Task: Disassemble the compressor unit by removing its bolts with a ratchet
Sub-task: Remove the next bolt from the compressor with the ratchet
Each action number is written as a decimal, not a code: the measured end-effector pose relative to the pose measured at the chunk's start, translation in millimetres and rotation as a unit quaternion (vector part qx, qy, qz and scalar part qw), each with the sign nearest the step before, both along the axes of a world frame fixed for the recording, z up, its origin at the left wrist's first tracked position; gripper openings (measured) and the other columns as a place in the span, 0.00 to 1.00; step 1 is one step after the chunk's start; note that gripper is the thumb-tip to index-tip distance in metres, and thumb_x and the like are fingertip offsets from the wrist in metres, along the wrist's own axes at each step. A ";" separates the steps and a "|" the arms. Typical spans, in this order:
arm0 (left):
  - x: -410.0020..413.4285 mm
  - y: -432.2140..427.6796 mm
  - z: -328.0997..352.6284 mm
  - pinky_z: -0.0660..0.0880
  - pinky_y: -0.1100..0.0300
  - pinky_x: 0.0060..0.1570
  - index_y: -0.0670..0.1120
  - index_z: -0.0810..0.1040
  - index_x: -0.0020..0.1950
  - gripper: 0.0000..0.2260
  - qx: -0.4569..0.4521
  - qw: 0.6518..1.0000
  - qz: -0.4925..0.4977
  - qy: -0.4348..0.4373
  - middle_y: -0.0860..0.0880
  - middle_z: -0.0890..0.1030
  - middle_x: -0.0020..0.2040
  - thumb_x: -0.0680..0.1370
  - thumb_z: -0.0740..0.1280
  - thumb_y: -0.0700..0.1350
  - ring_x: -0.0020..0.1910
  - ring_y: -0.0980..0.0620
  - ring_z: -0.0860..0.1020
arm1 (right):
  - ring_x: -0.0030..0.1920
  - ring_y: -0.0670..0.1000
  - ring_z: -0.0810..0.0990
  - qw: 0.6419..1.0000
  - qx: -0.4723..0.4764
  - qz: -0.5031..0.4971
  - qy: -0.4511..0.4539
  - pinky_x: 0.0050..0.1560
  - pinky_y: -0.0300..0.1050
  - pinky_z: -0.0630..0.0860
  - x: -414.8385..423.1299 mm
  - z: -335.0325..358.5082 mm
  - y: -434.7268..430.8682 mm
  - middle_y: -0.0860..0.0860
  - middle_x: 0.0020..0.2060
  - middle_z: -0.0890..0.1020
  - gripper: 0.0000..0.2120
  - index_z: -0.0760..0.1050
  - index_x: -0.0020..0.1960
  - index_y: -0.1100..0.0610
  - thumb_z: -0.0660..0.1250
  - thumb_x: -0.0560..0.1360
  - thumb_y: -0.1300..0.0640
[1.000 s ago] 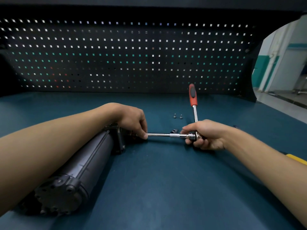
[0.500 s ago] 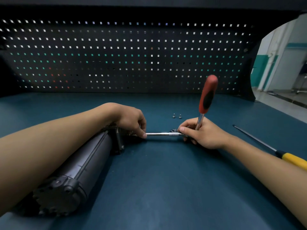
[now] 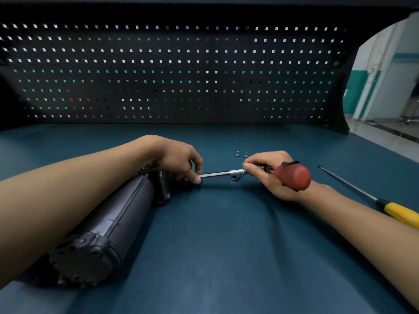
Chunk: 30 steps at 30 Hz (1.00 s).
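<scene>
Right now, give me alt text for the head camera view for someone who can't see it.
A person's right hand holds a red-handled ratchet at its head, its extension bar running left to the end of a black cylindrical compressor unit lying on a blue workbench, while the left hand steadies the bar. Two loose bolts lie behind; a yellow-handled screwdriver lies at right.

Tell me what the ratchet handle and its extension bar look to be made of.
Ratchet handle: likely rubber or plastic, judging by its matte red surface with black inlays. Extension bar: probably polished steel, since it is bright and reflective, with a knurled band near the right hand.
</scene>
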<state>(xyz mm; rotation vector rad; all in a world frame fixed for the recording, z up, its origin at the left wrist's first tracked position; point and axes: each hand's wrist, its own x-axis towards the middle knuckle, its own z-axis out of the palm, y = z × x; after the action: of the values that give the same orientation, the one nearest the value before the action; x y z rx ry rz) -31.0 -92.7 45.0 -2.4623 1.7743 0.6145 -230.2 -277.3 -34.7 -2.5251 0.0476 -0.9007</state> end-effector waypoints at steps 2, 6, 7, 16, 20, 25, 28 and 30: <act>-0.4 0.1 0.6 0.77 0.59 0.50 0.53 0.82 0.52 0.06 0.006 1.000 0.002 0.005 0.51 0.86 0.47 0.77 0.72 0.53 0.46 0.50 0.82 | 0.40 0.44 0.78 0.999 -0.033 0.002 -0.027 0.40 0.30 0.70 1.9 -0.5 -0.6 0.44 0.42 0.82 0.10 0.78 0.49 0.49 0.64 0.78 0.44; 0.4 -0.3 0.7 0.77 0.60 0.52 0.53 0.85 0.54 0.09 0.005 1.000 0.006 0.003 0.53 0.86 0.47 0.78 0.71 0.53 0.50 0.51 0.83 | 0.38 0.42 0.77 0.995 -0.087 -0.006 -0.057 0.40 0.34 0.71 4.0 -1.8 -3.9 0.44 0.40 0.80 0.05 0.80 0.46 0.50 0.68 0.78 0.50; 0.8 -0.4 0.5 0.77 0.60 0.52 0.53 0.85 0.54 0.08 0.003 1.000 0.007 0.003 0.54 0.86 0.47 0.77 0.71 0.53 0.50 0.51 0.83 | 0.38 0.42 0.76 0.994 -0.096 -0.011 -0.054 0.39 0.37 0.71 4.2 -1.4 -4.8 0.43 0.39 0.79 0.04 0.80 0.47 0.49 0.68 0.79 0.50; 1.6 0.2 0.1 0.77 0.62 0.50 0.53 0.86 0.53 0.08 -0.013 1.000 -0.007 -0.006 0.57 0.86 0.45 0.77 0.72 0.53 0.48 0.54 0.83 | 0.31 0.47 0.76 0.993 0.048 -0.078 0.068 0.34 0.42 0.72 0.1 3.8 2.7 0.48 0.31 0.81 0.24 0.80 0.39 0.51 0.60 0.75 0.32; 1.3 0.5 -0.3 0.78 0.61 0.51 0.53 0.86 0.54 0.09 -0.008 1.000 -0.013 -0.010 0.56 0.86 0.46 0.76 0.73 0.53 0.49 0.54 0.83 | 0.23 0.47 0.72 0.963 0.222 -0.092 0.120 0.24 0.38 0.67 2.7 15.0 12.2 0.52 0.28 0.82 0.27 0.82 0.42 0.57 0.59 0.81 0.36; 1.7 -0.6 -0.4 0.77 0.64 0.50 0.54 0.86 0.52 0.08 -0.001 1.000 -0.012 -0.010 0.58 0.86 0.45 0.76 0.73 0.53 0.48 0.57 0.83 | 0.19 0.49 0.68 0.880 0.408 -0.121 0.210 0.19 0.36 0.60 3.1 24.6 15.8 0.58 0.28 0.81 0.31 0.79 0.52 0.63 0.56 0.81 0.35; 2.2 -1.0 -0.2 0.77 0.63 0.50 0.55 0.86 0.51 0.06 -0.001 1.000 -0.011 -0.007 0.58 0.86 0.45 0.76 0.74 0.53 0.48 0.57 0.83 | 0.18 0.48 0.67 0.836 0.477 -0.125 0.242 0.18 0.35 0.58 2.7 26.8 15.2 0.57 0.27 0.79 0.29 0.77 0.53 0.64 0.58 0.81 0.36; 2.1 -0.8 -0.3 0.77 0.63 0.50 0.55 0.86 0.51 0.06 -0.002 1.000 -0.013 -0.008 0.58 0.86 0.45 0.76 0.74 0.53 0.49 0.56 0.83 | 0.18 0.46 0.65 0.810 0.509 -0.115 0.266 0.16 0.34 0.57 3.1 28.0 14.1 0.55 0.26 0.77 0.30 0.77 0.53 0.65 0.58 0.81 0.37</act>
<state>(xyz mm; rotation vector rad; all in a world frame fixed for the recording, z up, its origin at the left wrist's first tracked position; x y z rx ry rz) -28.9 -93.5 44.7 -2.4358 1.8004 0.5896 -227.1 -263.2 -6.7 -1.6437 0.8005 -0.0903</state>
